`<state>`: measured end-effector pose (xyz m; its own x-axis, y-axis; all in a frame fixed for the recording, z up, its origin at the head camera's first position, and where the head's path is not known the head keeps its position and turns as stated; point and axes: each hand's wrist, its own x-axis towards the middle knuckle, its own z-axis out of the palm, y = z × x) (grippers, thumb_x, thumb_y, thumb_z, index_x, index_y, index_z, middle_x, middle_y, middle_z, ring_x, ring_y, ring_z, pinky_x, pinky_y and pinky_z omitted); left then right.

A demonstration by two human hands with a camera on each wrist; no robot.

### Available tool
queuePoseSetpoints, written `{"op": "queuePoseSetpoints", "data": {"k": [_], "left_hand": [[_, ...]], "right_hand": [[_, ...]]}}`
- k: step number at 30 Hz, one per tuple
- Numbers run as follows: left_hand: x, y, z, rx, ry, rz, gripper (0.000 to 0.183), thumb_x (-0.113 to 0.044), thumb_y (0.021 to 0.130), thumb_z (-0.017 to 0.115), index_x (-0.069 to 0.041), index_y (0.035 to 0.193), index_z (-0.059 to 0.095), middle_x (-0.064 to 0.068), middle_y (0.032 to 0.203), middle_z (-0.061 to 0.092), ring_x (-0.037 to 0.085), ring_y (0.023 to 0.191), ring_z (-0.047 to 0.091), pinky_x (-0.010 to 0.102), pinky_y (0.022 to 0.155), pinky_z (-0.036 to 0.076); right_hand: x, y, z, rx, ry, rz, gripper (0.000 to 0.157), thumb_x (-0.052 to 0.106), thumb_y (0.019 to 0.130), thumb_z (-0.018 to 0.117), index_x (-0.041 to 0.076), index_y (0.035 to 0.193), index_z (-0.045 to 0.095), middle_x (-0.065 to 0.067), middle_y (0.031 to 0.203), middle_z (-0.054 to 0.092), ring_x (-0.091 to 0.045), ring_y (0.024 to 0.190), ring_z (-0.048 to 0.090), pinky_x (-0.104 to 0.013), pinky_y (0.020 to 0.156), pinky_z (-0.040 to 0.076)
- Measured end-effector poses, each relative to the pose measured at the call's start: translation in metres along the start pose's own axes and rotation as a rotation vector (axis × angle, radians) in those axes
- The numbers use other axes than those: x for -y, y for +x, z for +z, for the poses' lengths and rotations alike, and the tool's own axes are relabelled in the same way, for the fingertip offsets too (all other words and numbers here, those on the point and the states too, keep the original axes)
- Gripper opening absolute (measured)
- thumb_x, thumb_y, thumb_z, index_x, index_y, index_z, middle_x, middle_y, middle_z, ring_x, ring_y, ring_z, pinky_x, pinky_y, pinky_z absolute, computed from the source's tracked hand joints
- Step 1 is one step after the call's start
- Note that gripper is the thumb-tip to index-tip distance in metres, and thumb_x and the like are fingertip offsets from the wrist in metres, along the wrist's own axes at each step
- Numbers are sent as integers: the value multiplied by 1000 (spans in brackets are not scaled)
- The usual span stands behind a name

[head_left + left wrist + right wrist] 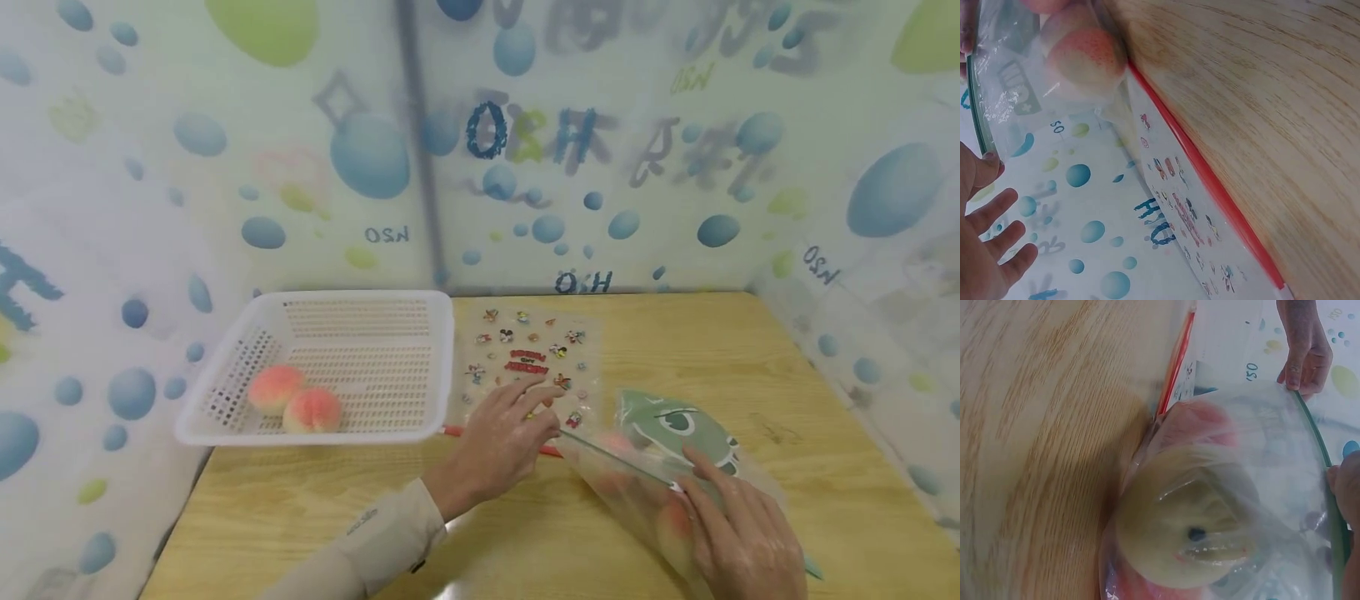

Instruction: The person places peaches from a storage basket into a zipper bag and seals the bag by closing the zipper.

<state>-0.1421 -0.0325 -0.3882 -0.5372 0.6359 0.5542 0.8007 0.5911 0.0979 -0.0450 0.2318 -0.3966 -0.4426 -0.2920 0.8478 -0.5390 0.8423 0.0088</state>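
My left hand pinches one end of the green zip strip of a clear zip bag, its other fingers spread. Farther right, my right hand grips the same strip near a white slider. Inside the bag are several pink and cream peaches, seen through the plastic and resting low near the table. A green cartoon face with an eye is printed on the bag. In the right wrist view, the strip runs taut between both hands and looks closed between them.
A white plastic basket stands at the left with two peaches inside. Beside it a flat zip bag with cartoon prints and a red strip lies on the wooden table. Patterned curtains surround the table.
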Motion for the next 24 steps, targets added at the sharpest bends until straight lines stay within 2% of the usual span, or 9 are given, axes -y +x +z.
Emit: {"op": "queuePoseSetpoints", "data": {"k": [4, 9, 12, 17, 21, 24], "left_hand": [[1, -1, 0, -5, -5, -17, 8, -22, 89, 55, -19, 91, 62, -1, 128, 49, 17, 129, 25, 33, 102, 22], [2, -2, 1, -17, -3, -31, 8, -22, 89, 55, -18, 90, 62, 1, 127, 50, 17, 129, 26, 33, 100, 26], [3, -2, 1, -22, -1, -34, 8, -21, 89, 55, -18, 89, 63, 1, 126, 51, 18, 128, 28, 34, 99, 28], [5, -2, 2, -32, 8, -51, 9, -21, 89, 55, -19, 88, 63, -1, 125, 51, 18, 126, 31, 33, 100, 27], [5, -2, 1, -37, 17, -64, 9, -20, 89, 54, -18, 88, 63, 0, 126, 50, 19, 125, 32, 34, 100, 26], [5, -2, 1, -39, 25, -73, 10, -21, 89, 53, -19, 88, 63, 0, 126, 50, 19, 126, 31, 35, 100, 26]], "right_hand": [[-4, -1, 0, -64, 5, -38, 38, 27, 93, 47, -4, 84, 68, -14, 110, 61, -36, 73, 57, -38, 76, 42], [-13, 1, 1, -171, -13, -91, 34, 24, 91, 51, -3, 79, 68, -17, 105, 62, -39, 84, 58, -44, 82, 43], [-14, 1, -1, -195, -42, -72, 35, 26, 90, 52, -2, 77, 68, -17, 105, 62, -40, 86, 58, -49, 72, 44], [-15, 6, -3, -259, -85, -53, 39, 30, 90, 53, -1, 71, 68, -15, 101, 64, -41, 73, 57, -52, 55, 38], [-19, 11, -2, -388, -61, -108, 39, 31, 88, 56, 1, 65, 67, -16, 91, 66, -41, 54, 52, -49, 45, 35], [-23, 13, -4, -418, -33, -135, 40, 31, 87, 56, 2, 62, 66, -19, 87, 65, -42, 46, 48, -48, 39, 31]]}}
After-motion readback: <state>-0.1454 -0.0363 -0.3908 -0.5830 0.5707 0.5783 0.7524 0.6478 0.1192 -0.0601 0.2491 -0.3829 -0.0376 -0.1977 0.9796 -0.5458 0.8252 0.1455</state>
